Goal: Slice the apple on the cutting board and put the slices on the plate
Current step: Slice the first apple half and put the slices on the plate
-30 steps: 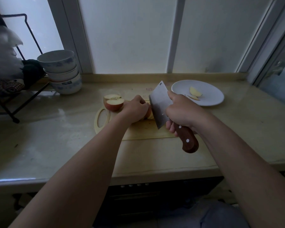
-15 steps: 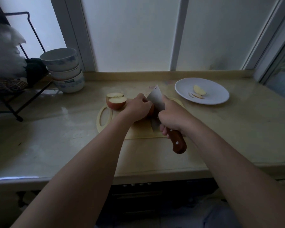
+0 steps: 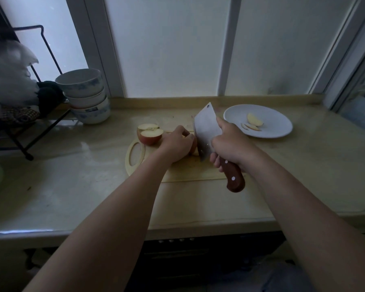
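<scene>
Worktop spans the frame under a frosted window. A wire rack is at the far left, well apart from the work. The cutting board lies centre frame with its handle hole to the left, probably so the cut lands straight in front of the person. The plate is right of centre, near the board on the knife side, which looks like a short carry for finished pieces. Stacked bowls sit upper left by the sill, clear of the action. The right hand is wrapped tight round the cleaver handle. The blade is upright, edge down at the board, just beside the left knuckles. The left hand is curled over an apple piece, pinning it to the board, likely so it can't roll under the blade. Most of that piece is hidden by the hand. Cut apple pieces wait on the board's left end, cut faces up, not yet sliced. A few slices already lie on the plate. Nothing blocks the route from board to plate. The main risk is how near the fingers are to the edge.
</scene>
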Available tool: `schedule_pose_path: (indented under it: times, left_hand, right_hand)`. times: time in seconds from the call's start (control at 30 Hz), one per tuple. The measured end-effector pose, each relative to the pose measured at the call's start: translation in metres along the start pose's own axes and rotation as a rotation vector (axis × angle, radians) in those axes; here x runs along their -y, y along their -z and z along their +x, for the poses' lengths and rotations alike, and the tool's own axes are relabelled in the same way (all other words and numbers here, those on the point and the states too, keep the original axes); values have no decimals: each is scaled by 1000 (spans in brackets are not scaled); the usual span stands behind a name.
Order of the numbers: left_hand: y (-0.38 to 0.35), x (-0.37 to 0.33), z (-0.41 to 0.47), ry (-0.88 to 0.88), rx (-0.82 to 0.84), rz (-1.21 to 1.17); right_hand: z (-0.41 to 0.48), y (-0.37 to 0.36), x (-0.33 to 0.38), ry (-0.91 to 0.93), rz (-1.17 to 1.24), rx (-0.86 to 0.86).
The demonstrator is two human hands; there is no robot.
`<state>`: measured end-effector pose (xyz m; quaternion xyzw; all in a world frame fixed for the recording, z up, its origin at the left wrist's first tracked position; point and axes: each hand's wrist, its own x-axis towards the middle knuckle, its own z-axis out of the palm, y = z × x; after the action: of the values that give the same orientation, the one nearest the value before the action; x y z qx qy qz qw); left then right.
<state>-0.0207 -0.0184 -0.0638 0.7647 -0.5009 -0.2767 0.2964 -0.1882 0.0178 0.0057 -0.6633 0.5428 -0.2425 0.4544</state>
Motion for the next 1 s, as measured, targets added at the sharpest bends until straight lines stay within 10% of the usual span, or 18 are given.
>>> schedule_pose_path:
  times: [1.0]
  left_hand:
    - [1,3,2,-10,-4,-45]
  right_hand:
    - [-26,7,5,-10,-57,31]
